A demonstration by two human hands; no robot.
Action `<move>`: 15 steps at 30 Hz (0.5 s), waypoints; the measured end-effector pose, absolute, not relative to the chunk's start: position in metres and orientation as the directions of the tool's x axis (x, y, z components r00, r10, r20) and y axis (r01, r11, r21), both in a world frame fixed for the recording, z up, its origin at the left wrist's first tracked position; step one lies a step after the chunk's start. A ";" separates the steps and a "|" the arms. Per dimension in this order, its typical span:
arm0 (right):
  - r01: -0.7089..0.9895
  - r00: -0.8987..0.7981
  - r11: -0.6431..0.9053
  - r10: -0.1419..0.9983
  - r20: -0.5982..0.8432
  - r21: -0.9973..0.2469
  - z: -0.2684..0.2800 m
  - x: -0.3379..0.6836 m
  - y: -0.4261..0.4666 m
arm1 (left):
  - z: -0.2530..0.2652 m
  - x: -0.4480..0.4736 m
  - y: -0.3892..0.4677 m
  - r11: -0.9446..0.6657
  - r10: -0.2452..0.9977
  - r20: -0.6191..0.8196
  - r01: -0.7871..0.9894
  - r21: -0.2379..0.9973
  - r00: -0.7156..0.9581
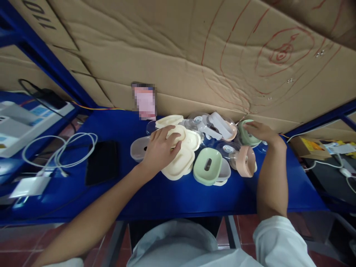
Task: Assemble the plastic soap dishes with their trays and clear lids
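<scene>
My left hand [160, 150] lies over a heap of cream plastic pieces [179, 163], its fingers spread and touching the upper ones. At the right end of the pile, my right hand [263, 132] grips a green plastic dish [248, 134] by its upper edge; part of the grip is hidden. Between the hands sit a light green dish with a slot [207, 167], a peach oval part [245, 162], grey-white parts [218, 126] and clear plastic covers [226, 149] with round stickers. A translucent white dish [139, 147] pokes out left of my left hand.
The pieces rest on a blue table [172, 200] against a cardboard wall [167, 48] with red drawn lines. A pixelated pink item [145, 101] leans there. To the left are a black flat object [102, 163], a coiled white cable [59, 152] and a power strip [63, 113].
</scene>
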State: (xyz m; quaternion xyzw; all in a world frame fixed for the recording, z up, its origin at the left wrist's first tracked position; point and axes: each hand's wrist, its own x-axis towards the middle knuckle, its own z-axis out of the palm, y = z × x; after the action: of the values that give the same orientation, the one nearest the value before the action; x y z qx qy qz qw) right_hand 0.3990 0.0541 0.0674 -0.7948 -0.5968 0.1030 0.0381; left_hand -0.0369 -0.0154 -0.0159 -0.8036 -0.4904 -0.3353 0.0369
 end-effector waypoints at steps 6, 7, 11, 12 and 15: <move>0.891 0.307 -0.321 0.947 -0.097 -0.321 0.076 0.423 0.038 | -0.014 -0.036 -0.013 -0.527 0.770 0.547 0.811 0.255 0.329; 0.885 0.311 -0.316 0.948 -0.072 -0.341 0.076 0.426 0.034 | -0.012 -0.036 -0.013 -0.534 0.768 0.539 0.811 0.241 0.345; 0.887 0.282 -0.219 0.954 0.102 -0.408 0.066 0.434 0.012 | -0.007 -0.038 -0.014 -0.547 0.761 0.531 0.809 0.214 0.374; 0.886 0.285 -0.199 0.946 0.154 -0.419 0.059 0.437 0.005 | -0.007 -0.038 -0.015 -0.553 0.754 0.541 0.805 0.214 0.373; 0.864 0.403 -0.227 0.847 0.346 -0.450 0.029 0.448 -0.010 | -0.008 -0.039 -0.015 -0.601 0.702 0.593 0.774 0.198 0.394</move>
State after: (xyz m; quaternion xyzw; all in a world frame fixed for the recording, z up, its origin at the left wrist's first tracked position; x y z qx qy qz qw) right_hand 0.4476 -0.0101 0.0290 -0.7831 -0.5462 -0.0139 0.2971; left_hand -0.0394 -0.0151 -0.0082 -0.8330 -0.4431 -0.3268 0.0551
